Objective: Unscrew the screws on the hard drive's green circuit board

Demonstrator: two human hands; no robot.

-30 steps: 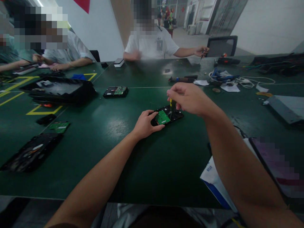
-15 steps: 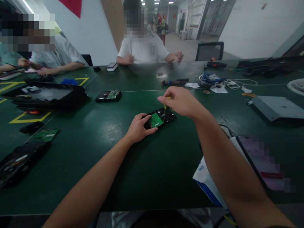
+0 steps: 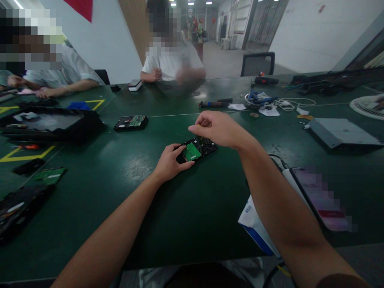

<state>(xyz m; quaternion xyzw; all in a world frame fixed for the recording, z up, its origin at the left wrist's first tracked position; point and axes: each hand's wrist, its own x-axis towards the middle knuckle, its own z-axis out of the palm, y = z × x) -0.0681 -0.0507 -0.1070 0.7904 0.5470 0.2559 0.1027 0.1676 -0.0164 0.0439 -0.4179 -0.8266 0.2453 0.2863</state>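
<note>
A black hard drive (image 3: 200,149) with a green circuit board (image 3: 191,152) on top lies on the dark green table (image 3: 186,208). My left hand (image 3: 169,163) grips the drive's near left corner, thumb on the board's edge. My right hand (image 3: 217,129) hovers just above the drive's far side, fingers pinched round a small yellow-handled screwdriver (image 3: 205,126) that points down at the drive; most of the tool is hidden by the fingers.
A second hard drive (image 3: 131,122), a black tray (image 3: 48,126), loose boards (image 3: 49,175) and a dismantled drive (image 3: 18,208) lie left. Papers (image 3: 255,230) and a grey case (image 3: 339,134) sit right. Cables and tools (image 3: 264,100) are beyond. Seated people work across the table.
My head has turned, so everything has slid left in view. My right hand has tilted over the screwdriver, hiding more of it. My left hand keeps its grip on the drive.
</note>
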